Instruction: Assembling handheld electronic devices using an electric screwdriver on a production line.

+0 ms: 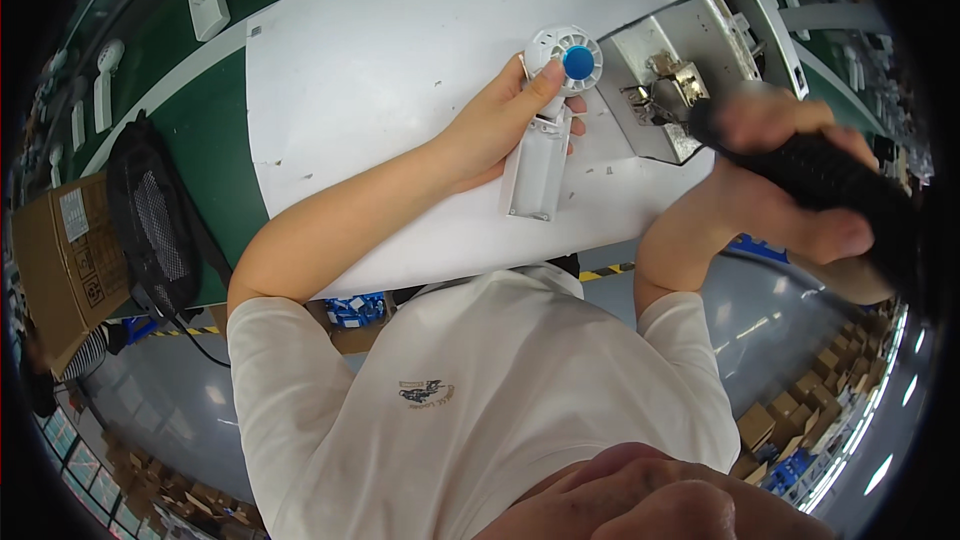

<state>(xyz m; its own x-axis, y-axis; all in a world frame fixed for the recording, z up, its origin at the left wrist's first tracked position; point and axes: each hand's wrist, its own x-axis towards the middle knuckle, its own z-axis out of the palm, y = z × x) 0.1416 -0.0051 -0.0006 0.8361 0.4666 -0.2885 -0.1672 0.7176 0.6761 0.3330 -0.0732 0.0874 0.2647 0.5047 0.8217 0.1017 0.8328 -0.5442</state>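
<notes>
My left hand is closed around the neck of a white handheld fan, its thumb on the round slotted head beside the blue centre cap. The fan's handle points toward me, its shallow hollow side facing up. Over on the right, my right hand, blurred, grips a thick black electric screwdriver with a ribbed body. The screwdriver's front end is close by the metal mechanism of an open steel box, a screw feeder by its look. Whether its tip touches the mechanism I cannot tell.
A white work board lies on the green table, with small scraps on it. More white fans stand beyond. A black mesh bag and a cardboard box sit at the left. Cartons line the floor at lower right.
</notes>
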